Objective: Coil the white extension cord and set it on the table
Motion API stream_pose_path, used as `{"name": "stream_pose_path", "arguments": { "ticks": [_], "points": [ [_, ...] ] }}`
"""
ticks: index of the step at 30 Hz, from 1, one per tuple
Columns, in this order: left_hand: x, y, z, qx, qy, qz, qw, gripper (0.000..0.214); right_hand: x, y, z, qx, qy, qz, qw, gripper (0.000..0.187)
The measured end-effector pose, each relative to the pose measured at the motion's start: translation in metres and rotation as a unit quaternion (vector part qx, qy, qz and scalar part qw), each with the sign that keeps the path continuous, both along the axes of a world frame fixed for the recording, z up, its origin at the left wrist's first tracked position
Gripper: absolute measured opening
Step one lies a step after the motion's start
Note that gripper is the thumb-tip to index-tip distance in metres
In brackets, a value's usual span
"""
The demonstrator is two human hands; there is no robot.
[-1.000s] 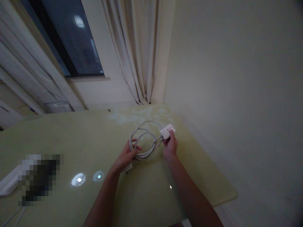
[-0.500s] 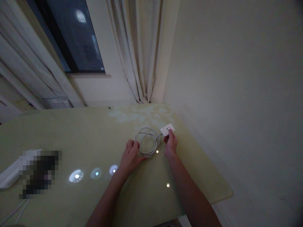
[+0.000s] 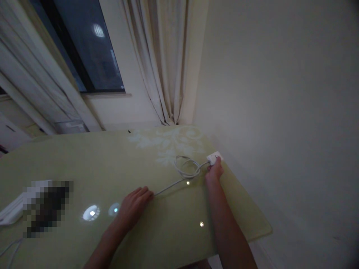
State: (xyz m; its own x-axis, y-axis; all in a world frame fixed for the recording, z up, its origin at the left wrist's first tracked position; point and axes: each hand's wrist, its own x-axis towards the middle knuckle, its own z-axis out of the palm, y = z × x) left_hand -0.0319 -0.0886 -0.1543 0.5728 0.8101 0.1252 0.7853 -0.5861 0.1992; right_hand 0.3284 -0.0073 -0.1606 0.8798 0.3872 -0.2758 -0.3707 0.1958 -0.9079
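Observation:
A white power strip [image 3: 214, 157] lies near the right edge of a pale green glossy table [image 3: 84, 160]. My right hand [image 3: 214, 172] grips its near end, fingers closed round it. Its white cable [image 3: 188, 169] forms a small loop and then runs as a straight strand toward my left hand [image 3: 134, 205]. The left hand lies flat on the table, fingers stretched, with its fingertips at the cable's end; whether it pins the cable I cannot tell.
A pixelated dark object [image 3: 46, 207] with white cloth [image 3: 9, 213] beside it sits at the table's left. Curtains [image 3: 165, 63] and a dark window [image 3: 84, 45] stand behind. A bare wall [image 3: 280, 93] runs close along the table's right edge.
The coil has been pulled apart: my right hand carried the power strip right and away, my left hand let go of the loops and drew back left, stretching the cable.

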Motion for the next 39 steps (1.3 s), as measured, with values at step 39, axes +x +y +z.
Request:
{"name": "stream_pose_path", "arguments": {
  "ticks": [39],
  "points": [
    [0.047,0.015,0.011,-0.363,-0.708,0.265,0.545,0.059,-0.138,-0.035,0.007,0.053,-0.160,0.628,0.759,0.063]
  ]
}}
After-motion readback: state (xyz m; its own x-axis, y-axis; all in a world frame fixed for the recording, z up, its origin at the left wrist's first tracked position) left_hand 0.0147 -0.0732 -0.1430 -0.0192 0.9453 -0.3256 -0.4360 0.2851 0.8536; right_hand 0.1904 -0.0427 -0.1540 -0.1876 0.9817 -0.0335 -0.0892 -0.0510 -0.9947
